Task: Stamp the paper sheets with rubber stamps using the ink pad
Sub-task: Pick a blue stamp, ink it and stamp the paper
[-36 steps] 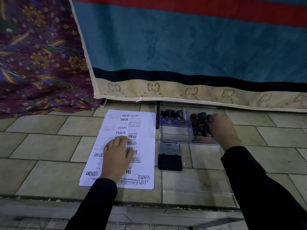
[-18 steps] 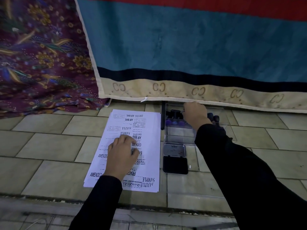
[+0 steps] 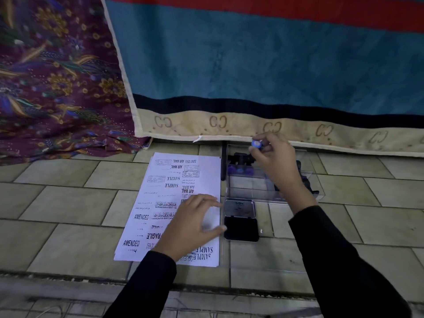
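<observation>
The right hand (image 3: 277, 164) pinches a small stamp (image 3: 256, 143) in its fingertips, up above the clear box (image 3: 247, 187) where more stamps stand; the stamp's round blue end faces the camera; the left hand (image 3: 195, 222) lies flat with fingers spread on the paper sheets (image 3: 167, 187) on the floor, holding them down; the ink pad (image 3: 241, 228) sits open at 3 o'clock from that hand; the box is at 12 o'clock from the pad; the stamp looks light and hard, and its face may be inky, so it is best held by the handle; the paper looks thin and could slide.
</observation>
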A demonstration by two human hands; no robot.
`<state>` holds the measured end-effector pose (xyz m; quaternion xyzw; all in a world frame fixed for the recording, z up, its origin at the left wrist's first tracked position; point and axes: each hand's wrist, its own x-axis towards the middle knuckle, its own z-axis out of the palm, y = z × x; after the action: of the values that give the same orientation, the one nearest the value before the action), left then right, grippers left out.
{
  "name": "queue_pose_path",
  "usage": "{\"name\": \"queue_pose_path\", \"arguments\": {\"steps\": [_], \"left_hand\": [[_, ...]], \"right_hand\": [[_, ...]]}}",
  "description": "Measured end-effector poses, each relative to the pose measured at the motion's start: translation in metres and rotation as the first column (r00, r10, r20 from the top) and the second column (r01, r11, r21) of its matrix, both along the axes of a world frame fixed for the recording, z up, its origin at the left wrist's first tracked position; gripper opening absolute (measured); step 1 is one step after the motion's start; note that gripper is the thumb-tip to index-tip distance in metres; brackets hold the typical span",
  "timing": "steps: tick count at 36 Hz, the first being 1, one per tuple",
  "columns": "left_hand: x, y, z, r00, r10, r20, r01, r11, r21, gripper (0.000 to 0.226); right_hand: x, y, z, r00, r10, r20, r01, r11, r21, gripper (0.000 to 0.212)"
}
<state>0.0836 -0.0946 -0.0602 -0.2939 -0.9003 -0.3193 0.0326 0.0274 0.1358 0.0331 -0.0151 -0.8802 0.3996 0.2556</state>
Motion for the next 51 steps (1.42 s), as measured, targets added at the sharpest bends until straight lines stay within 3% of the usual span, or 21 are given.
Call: {"name": "queue_pose_path", "arguments": {"steps": [6,16,26,37,41,43,46,51], "left_hand": [[0.007,0.02,-0.008,0.997,-0.05,-0.062,0.046,0.997,-0.068,0.068],[0.009,0.025,-0.011,0.983,0.054,-0.176,-0.072,0.993,-0.094,0.067],[0.013,0.023,-0.015,0.99,0.05,-0.128,-0.062,0.994,-0.088,0.064],[0.014,0.02,-0.014,0.997,0.039,-0.06,-0.042,0.998,-0.038,0.068],[0.01,-0.001,-0.005,0.986,0.162,0.046,-0.169,0.962,0.216,0.043],[0.005,-0.015,-0.003,0.967,0.251,0.041,-0.252,0.931,0.263,0.032],[-0.004,-0.033,-0.003,0.932,0.362,0.023,-0.356,0.9,0.25,0.027],[-0.011,-0.048,-0.017,0.898,0.436,-0.049,-0.434,0.899,0.05,0.028]], "right_hand": [[0.07,-0.027,-0.008,0.989,0.124,0.077,-0.117,0.988,-0.097,0.023],[0.112,-0.038,-0.05,0.982,0.141,0.125,-0.157,0.979,0.133,0.017],[0.134,-0.036,-0.064,0.975,0.15,0.164,-0.168,0.981,0.101,0.026],[0.132,-0.034,-0.063,0.975,0.156,0.159,-0.177,0.975,0.131,0.019],[0.132,-0.04,-0.059,0.981,0.154,0.115,-0.165,0.982,0.093,0.02],[0.13,-0.047,-0.055,0.979,0.181,0.091,-0.186,0.981,0.052,0.021],[0.126,-0.06,-0.054,0.96,0.257,0.109,-0.263,0.964,0.045,0.02],[0.122,-0.081,-0.058,0.922,0.351,0.163,-0.37,0.924,0.098,0.019]]}}
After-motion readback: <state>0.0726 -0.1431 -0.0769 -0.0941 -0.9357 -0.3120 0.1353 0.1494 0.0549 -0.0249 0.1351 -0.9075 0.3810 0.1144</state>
